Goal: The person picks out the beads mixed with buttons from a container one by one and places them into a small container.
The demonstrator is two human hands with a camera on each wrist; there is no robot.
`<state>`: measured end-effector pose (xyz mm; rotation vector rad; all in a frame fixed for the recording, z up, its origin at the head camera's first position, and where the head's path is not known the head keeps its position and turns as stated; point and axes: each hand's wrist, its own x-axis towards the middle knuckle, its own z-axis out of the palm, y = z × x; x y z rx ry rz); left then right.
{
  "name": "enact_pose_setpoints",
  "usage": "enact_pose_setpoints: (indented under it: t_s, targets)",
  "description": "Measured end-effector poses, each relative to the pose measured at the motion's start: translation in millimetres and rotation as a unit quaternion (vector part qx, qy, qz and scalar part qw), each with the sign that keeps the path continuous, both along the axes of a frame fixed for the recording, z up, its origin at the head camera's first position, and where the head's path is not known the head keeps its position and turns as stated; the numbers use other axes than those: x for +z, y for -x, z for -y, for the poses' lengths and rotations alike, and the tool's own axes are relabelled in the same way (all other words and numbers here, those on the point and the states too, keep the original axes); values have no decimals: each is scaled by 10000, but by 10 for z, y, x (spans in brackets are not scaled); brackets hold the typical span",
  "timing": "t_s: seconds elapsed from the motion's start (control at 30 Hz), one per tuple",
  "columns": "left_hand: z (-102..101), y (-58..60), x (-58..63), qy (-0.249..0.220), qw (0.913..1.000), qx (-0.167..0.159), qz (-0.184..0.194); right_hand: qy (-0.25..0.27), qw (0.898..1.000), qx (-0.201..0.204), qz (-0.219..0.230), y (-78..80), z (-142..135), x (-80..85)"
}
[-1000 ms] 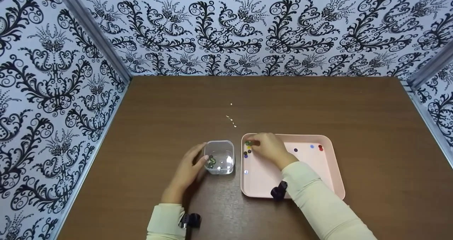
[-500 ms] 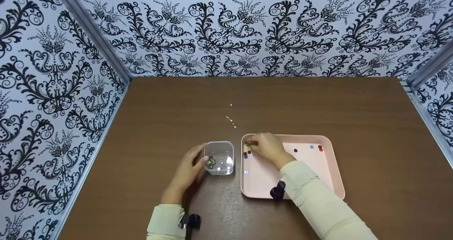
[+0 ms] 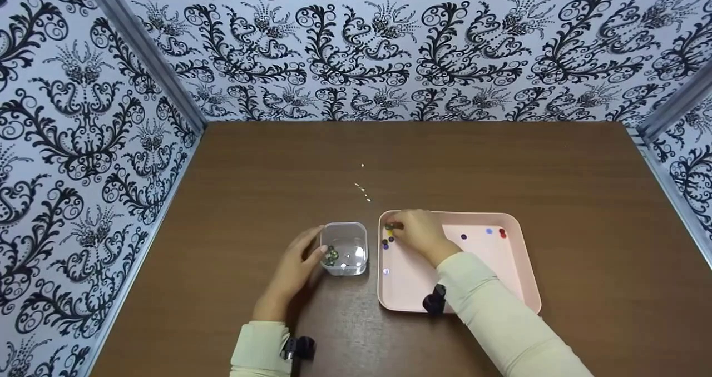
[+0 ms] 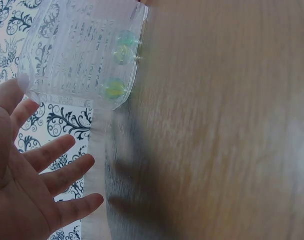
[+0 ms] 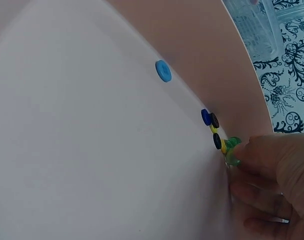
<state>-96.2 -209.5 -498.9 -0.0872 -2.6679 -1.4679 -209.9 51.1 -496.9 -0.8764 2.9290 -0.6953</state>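
My left hand touches the rim of a clear square plastic container with thumb and index finger; the left wrist view shows the other fingers spread and straight. Several greenish glass marbles lie inside the container. In the far left corner of a pink tray, my right hand pinches a green marble with curled fingers. Another green piece is close by, partly hidden. Beside the fingertips lie a dark blue button, black buttons and yellow pieces along the tray wall.
A light blue button sits near the tray's left wall. On its right side are a dark button, a pale blue one and red ones. Small pale specks mark the brown table behind the container.
Very little differs. My right fingers stay at the green marble in the tray's corner, with the wrist shifted slightly left. The left hand and the container have stayed in place.
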Motion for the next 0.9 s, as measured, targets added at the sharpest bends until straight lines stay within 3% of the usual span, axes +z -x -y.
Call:
enact_pose_setpoints:
  t_s: [0.9]
  targets:
    - [-21,-15,26,14,9998,96,156,135,9993,-102,339,-33,-14,74]
